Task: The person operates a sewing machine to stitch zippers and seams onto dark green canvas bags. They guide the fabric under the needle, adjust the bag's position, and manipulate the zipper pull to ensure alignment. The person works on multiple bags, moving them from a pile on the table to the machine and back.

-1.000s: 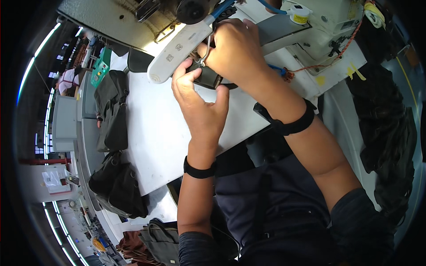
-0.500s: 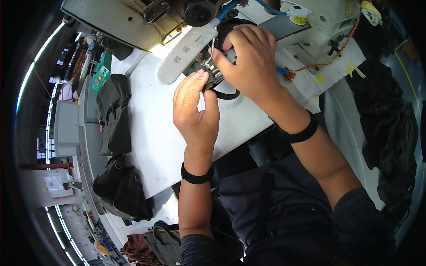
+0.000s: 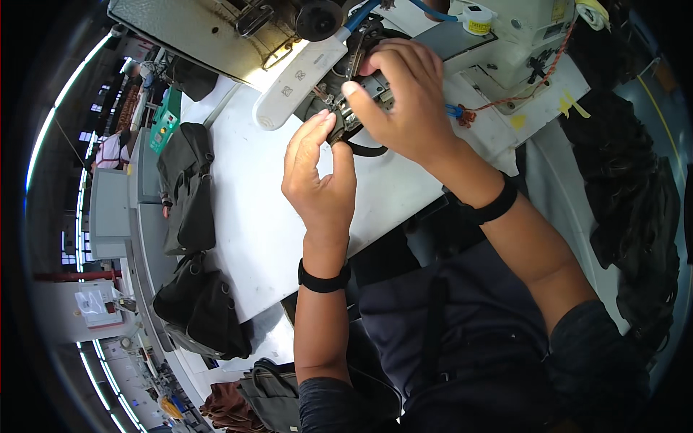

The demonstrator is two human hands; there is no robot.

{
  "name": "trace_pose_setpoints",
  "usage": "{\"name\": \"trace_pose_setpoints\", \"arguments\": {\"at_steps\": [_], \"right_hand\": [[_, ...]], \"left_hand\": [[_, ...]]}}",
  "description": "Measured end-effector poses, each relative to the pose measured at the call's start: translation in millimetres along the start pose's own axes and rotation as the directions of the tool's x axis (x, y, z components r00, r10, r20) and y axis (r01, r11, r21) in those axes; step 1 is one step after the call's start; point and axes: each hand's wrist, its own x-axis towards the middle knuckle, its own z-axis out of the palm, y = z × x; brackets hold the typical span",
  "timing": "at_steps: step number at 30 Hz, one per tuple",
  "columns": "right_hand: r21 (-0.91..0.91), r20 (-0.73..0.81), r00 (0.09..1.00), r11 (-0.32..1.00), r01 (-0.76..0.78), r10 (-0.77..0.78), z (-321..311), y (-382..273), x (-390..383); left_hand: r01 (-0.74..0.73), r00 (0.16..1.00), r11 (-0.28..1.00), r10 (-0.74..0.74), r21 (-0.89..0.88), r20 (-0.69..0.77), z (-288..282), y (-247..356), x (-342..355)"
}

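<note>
At the sewing machine's working end, a dark strap (image 3: 370, 151) curves in a loop out from under my hands. My left hand (image 3: 321, 173) is closed, its thumb and fingertips pinching a dark edge of the piece beside the machine's metal parts (image 3: 346, 113). Above the metal bed, my right hand (image 3: 411, 101) arches with its thumb stretched out, apart from the bent fingers. The index fingertip is near a dark upright bar (image 3: 356, 61); the other fingertips are hidden behind the hand. A pale rounded machine cover (image 3: 292, 86) lies just left of the bar.
The white table (image 3: 253, 216) spreads below and left of the hands. Dark bags (image 3: 189, 191) line its left side. A white pot with a yellow label (image 3: 478, 20) stands on the machine. An orange twisted cord (image 3: 520, 101) hangs at right, near dark material (image 3: 635, 216).
The right thumb has moved away from a thin bright metal rod, which no longer shows there. More of the metal bed is visible between the hands. My left hand keeps its pinch.
</note>
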Motion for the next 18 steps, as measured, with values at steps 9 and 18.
{"name": "trace_pose_setpoints", "arguments": {"at_steps": [9, 18], "right_hand": [[0.453, 0.7, 0.54, 0.294, -0.842, 0.468, -41.6, -46.5, -22.8], [0.457, 0.811, 0.36, -0.115, -0.882, 0.461, -42.7, -47.8, -20.4]], "left_hand": [[-0.192, 0.981, 0.959, 0.185, 0.21, 0.054, -11.8, 7.2, -7.7], [-0.31, 0.951, 0.917, 0.297, 0.25, 0.09, -15.3, 3.3, -7.1]]}}
